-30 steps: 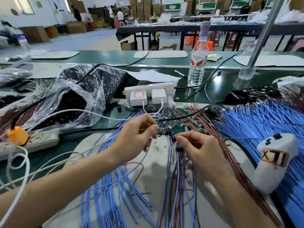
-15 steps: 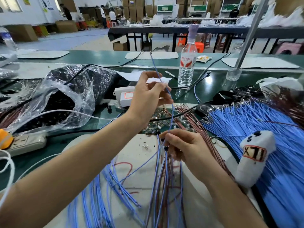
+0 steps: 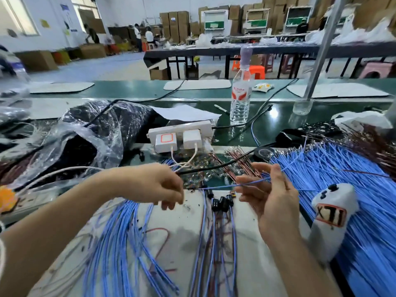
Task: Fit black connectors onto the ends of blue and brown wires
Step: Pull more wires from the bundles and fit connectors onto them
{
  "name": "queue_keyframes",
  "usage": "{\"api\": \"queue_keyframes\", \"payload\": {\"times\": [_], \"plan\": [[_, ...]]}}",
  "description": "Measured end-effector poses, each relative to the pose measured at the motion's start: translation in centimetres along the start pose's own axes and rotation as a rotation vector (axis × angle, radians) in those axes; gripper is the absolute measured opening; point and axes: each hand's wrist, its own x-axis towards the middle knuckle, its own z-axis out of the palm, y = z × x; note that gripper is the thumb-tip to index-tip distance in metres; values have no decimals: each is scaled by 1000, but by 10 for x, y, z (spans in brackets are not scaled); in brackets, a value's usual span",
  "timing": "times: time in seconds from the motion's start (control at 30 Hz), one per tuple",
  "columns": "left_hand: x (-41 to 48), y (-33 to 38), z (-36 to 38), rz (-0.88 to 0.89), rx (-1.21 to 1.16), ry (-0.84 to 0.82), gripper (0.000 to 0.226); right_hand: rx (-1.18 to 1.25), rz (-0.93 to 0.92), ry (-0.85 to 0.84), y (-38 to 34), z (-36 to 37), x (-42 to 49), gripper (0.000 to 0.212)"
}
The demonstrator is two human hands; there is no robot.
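Person's right hand (image 3: 272, 198) pinched a thin blue wire (image 3: 235, 185) at its fingers. The wire stretched toward the left hand (image 3: 154, 185) — fingers curled, grip unclear. Black cylindrical connectors (image 3: 222, 203) lay on the white mat (image 3: 182, 232) between both hands.

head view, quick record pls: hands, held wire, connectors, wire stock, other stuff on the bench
left hand: fingers curled near the wire's left end; grip unclear
right hand: pinches blue wire
blue wire: runs from right hand toward left hand, above the mat
black connectors: cluster on wire ends, lying on the mat
blue wire stock: heap at right
brown wires: bundle behind the hands
other: power strip, water bottle, plush toy
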Motion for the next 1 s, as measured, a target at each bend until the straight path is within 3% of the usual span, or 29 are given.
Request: {"api": "queue_keyframes", "payload": {"times": [0.07,0.13,0.17,0.23,0.33,0.43,0.57,0.63,0.8,0.93,1.0], "plan": [[-20,-36,-2,-189,194,139,20,-42,6,-3,3,0,0,36],[-30,-69,-11,-353,288,483,19,-122,-6,1,9,2,-1,33],[-32,-83,-15,-394,309,634,18,-171,-12,-3,13,3,-2,31],[-26,-102,-18,-426,328,779,23,-229,-16,-9,17,4,-4,34],[-2,-110,-20,-407,304,836,30,-194,8,-33,19,6,-6,35],[34,-114,-20,-420,346,753,40,-177,45,-63,18,7,-6,33],[55,-121,-16,-467,334,722,28,-219,0,-91,20,8,-7,8],[57,-121,-16,-476,294,769,23,-244,-34,-108,21,6,-7,18],[35,-88,-1,-408,16,1011,17,-243,-76,-91,22,8,-5,29],[7,-36,58,-270,-685,996,15,-292,-98,-77,23,10,-7,24],[6,-16,79,-236,-841,936,20,-297,-111,-71,23,10,-8,20]]}}
